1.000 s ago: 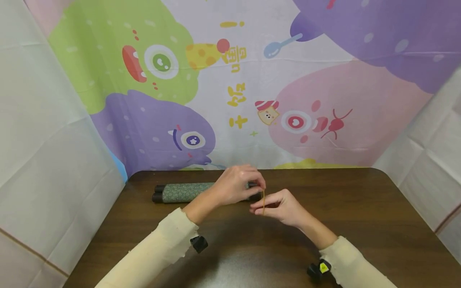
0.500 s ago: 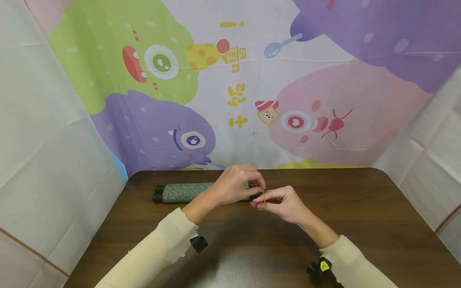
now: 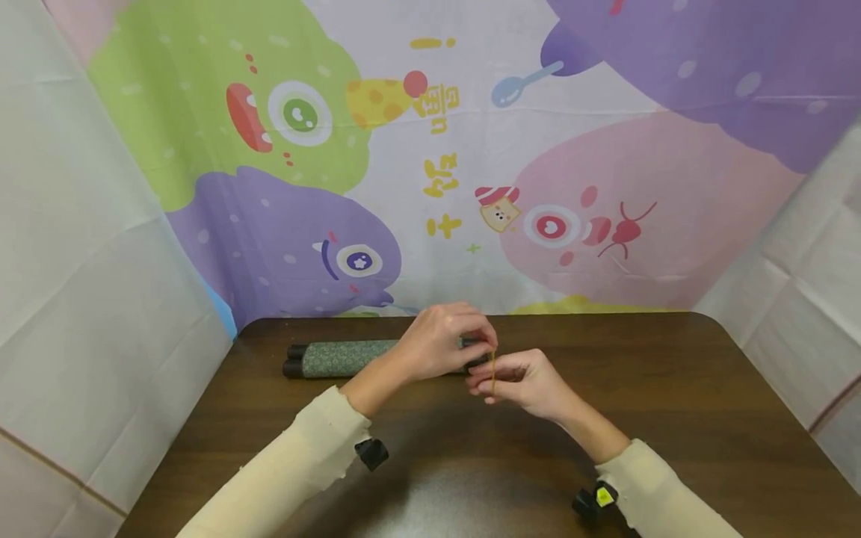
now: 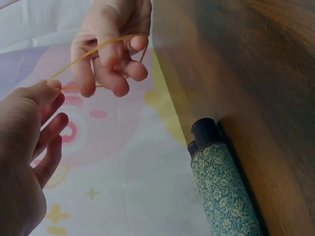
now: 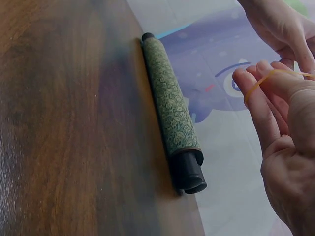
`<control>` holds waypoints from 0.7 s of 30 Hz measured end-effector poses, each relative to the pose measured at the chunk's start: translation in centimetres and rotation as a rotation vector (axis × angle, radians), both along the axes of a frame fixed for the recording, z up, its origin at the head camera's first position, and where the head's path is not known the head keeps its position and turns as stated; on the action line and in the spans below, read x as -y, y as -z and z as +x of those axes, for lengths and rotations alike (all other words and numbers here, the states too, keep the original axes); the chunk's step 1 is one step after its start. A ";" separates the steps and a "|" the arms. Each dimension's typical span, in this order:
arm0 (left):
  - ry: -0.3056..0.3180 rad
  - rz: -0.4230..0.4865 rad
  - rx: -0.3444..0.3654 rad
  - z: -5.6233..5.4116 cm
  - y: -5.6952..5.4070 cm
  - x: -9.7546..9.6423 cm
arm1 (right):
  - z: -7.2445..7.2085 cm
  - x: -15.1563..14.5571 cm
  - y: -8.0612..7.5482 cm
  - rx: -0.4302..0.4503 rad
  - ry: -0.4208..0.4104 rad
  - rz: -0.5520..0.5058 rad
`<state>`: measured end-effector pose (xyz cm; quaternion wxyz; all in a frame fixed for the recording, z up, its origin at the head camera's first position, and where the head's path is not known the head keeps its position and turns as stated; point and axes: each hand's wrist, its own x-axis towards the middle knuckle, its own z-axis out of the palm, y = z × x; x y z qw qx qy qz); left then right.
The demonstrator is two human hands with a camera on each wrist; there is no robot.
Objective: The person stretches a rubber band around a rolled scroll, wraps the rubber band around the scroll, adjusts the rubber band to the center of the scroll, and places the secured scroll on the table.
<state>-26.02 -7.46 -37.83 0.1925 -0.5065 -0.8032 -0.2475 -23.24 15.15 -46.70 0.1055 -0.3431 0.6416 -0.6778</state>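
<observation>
A thin yellow rubber band (image 3: 494, 373) is stretched between my two hands above the table. My left hand (image 3: 444, 344) pinches one end of the loop between thumb and index finger, its other fingers free in the left wrist view. Around the bent fingers and thumb of my right hand (image 3: 534, 385) runs the rest of the band (image 5: 272, 72), held taut. Behind the left hand lies a rolled-up scroll (image 3: 346, 359) with a green floral cover and black roller ends. My left hand hides its right part in the head view; the wrist views show the scroll (image 4: 224, 187) untouched.
The brown wooden table (image 3: 444, 478) ends at the back against a printed cartoon cloth (image 3: 437, 261). White cloth (image 3: 81, 299) hangs at the left side and more at the right. Black camera mounts (image 3: 372, 454) sit at both sleeve cuffs.
The right hand first rose slightly toward the left hand, and its fingers have since spread a little inside the band. The left hand keeps its pinch, and the scroll stays in place.
</observation>
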 end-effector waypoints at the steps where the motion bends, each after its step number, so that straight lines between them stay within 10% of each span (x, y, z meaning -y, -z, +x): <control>1: 0.002 0.004 -0.001 0.0 0.0 0.0 | 0.0 0.0 0.0 0.003 0.002 0.000; 21: -0.002 -0.020 0.017 0.1 0.0 0.6 | 0.3 -0.2 -0.4 -0.014 0.016 0.029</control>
